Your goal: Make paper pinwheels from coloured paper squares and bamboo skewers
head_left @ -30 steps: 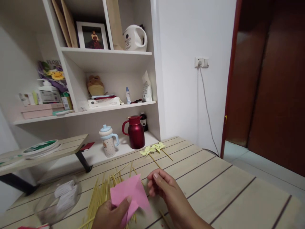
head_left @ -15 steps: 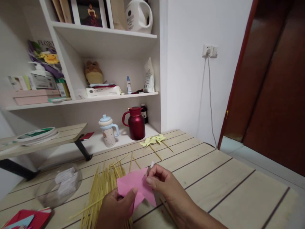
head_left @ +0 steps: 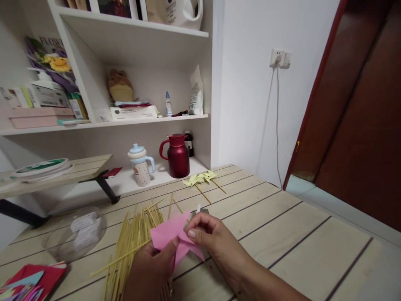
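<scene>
A pink paper (head_left: 169, 229) with slit, pointed flaps is pinched along its near edge by the thumb and fingers of my left hand (head_left: 153, 263). My right hand (head_left: 213, 238) is closed at the paper's right side, thumb against fingertips. A small white tip (head_left: 198, 207) sticks up behind those fingers; what exactly they pinch is too small to tell. Thin yellow sticks (head_left: 125, 246) lie in a loose pile beneath and beside my left hand. Farther back on the table rest pale yellow paper pinwheels (head_left: 200, 178) on sticks.
To the left are a clear round container (head_left: 56, 246) with white packets and a stack of coloured paper (head_left: 40, 278). A small raised stand (head_left: 90, 167) holds plates. Behind the slatted table (head_left: 282, 238), a spotted cup (head_left: 141, 167) and red thermos jug (head_left: 179, 156) stand below shelves.
The view has tipped slightly downward. My right hand has shifted a little left against the pink paper, whose right side is now bent more. My left hand keeps its hold.
</scene>
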The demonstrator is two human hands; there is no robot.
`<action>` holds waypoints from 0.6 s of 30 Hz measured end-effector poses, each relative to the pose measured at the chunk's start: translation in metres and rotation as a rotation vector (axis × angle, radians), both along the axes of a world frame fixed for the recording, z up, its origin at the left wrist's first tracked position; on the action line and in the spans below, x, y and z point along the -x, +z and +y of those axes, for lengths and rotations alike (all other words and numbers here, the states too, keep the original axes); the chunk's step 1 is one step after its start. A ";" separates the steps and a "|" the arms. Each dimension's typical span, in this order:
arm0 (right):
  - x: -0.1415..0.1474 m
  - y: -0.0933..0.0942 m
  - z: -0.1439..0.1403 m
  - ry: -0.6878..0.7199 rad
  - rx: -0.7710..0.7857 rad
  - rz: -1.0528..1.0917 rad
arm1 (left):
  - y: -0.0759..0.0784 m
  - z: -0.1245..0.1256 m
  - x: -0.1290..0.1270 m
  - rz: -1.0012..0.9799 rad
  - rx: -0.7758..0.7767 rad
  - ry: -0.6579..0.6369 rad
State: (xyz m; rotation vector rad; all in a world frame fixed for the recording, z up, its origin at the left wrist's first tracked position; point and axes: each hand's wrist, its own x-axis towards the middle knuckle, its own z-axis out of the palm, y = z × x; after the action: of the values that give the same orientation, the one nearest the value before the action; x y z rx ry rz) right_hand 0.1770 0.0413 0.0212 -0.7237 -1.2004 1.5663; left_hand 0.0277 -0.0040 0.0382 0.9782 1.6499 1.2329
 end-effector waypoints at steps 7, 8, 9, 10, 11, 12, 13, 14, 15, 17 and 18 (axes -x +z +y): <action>0.002 -0.004 0.001 0.002 -0.025 -0.040 | -0.002 0.000 0.001 -0.011 -0.032 -0.018; 0.002 -0.005 0.001 0.001 -0.030 -0.038 | -0.003 0.000 0.001 -0.023 -0.036 -0.025; 0.002 -0.005 0.001 -0.003 -0.038 -0.033 | -0.003 0.000 0.002 -0.028 -0.034 -0.029; 0.003 -0.006 0.000 -0.007 -0.047 -0.023 | -0.002 0.001 0.002 -0.020 -0.023 -0.029; 0.003 -0.006 0.000 -0.011 -0.053 -0.009 | -0.002 0.001 0.003 -0.003 -0.005 -0.020; 0.003 -0.006 0.000 -0.014 -0.054 0.008 | -0.001 0.001 0.003 0.019 0.011 -0.010; 0.002 -0.006 0.000 -0.017 -0.056 0.024 | 0.000 0.001 0.003 0.045 0.022 -0.001; 0.002 -0.006 0.000 -0.022 -0.059 0.034 | 0.001 0.001 0.002 0.064 0.024 0.003; 0.001 -0.005 0.000 -0.027 -0.065 0.033 | 0.002 0.001 0.001 0.071 0.017 0.006; 0.001 -0.005 0.000 -0.037 -0.105 0.005 | 0.003 0.000 0.000 0.060 -0.001 0.009; 0.000 -0.005 0.001 -0.041 -0.141 -0.014 | 0.003 0.001 -0.001 0.059 -0.010 0.019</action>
State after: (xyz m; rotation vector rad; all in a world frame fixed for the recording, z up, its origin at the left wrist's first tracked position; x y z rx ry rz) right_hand 0.1768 0.0421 0.0160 -0.6638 -1.2845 1.4291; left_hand 0.0291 -0.0035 0.0409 1.0162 1.7041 1.2367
